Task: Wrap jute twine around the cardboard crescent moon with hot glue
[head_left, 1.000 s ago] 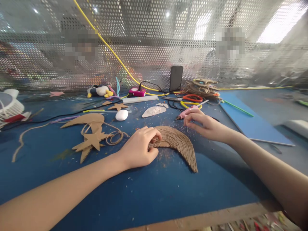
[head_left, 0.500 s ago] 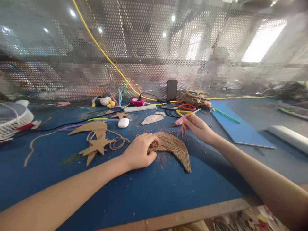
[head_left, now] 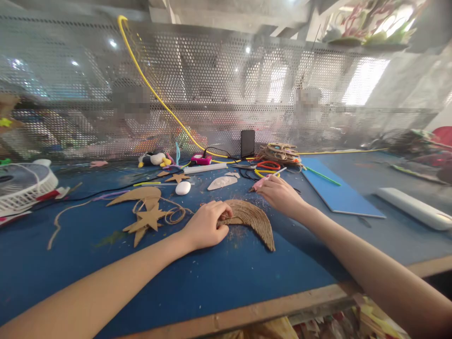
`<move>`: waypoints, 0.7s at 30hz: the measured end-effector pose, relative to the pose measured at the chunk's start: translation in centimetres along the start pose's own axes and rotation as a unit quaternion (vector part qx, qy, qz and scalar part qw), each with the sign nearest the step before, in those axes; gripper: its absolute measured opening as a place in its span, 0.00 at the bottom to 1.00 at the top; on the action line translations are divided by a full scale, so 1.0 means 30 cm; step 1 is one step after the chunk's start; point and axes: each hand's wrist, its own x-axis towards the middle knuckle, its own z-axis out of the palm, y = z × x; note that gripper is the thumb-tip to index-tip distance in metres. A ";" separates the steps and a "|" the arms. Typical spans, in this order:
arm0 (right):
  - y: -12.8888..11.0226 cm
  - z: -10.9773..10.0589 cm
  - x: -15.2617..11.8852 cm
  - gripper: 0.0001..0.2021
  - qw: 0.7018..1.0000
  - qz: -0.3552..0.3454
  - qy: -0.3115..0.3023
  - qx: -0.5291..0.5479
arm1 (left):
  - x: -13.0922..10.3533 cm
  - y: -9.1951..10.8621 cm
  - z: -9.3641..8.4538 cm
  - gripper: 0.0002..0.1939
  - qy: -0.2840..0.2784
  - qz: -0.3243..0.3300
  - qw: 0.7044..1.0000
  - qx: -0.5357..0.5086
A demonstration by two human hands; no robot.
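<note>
A cardboard crescent point(head_left: 256, 215) covered in rows of brown twine lies on the blue table. My left hand point(head_left: 206, 224) is closed on its left end, fingers curled over the twine. Up and to the right, my right hand point(head_left: 278, 194) has its fingers wrapped round a pink glue gun point(head_left: 259, 183) with a white stick at its back, nozzle pointing left. Loose twine point(head_left: 177, 214) runs from the left hand toward cardboard stars point(head_left: 149, 218) and another plain crescent point(head_left: 136, 194).
A white egg-shaped piece point(head_left: 182, 188) and a pale plate point(head_left: 222, 182) lie beyond the left hand. Scissors point(head_left: 267, 165), stacked twine pieces point(head_left: 280, 154) and a phone point(head_left: 247, 143) are behind. A blue board point(head_left: 339, 188) lies right, a white basket point(head_left: 28, 186) left.
My right hand has moved down and left onto the pink glue gun and taken hold of it. My left hand stays on the crescent. The camera view has tilted up slightly.
</note>
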 end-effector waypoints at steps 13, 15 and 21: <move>-0.063 0.034 0.002 0.14 0.978 0.090 0.044 0.183 | 0.001 0.000 0.000 0.16 0.003 -0.001 1.000 -0.005; -0.056 0.025 -0.002 0.12 0.982 0.097 0.047 0.157 | 0.001 0.000 0.001 0.16 0.002 -0.001 1.000 -0.005; -0.041 -0.003 -0.009 0.12 0.998 0.051 0.009 0.041 | -0.001 -0.006 0.004 0.16 0.003 0.004 1.000 -0.003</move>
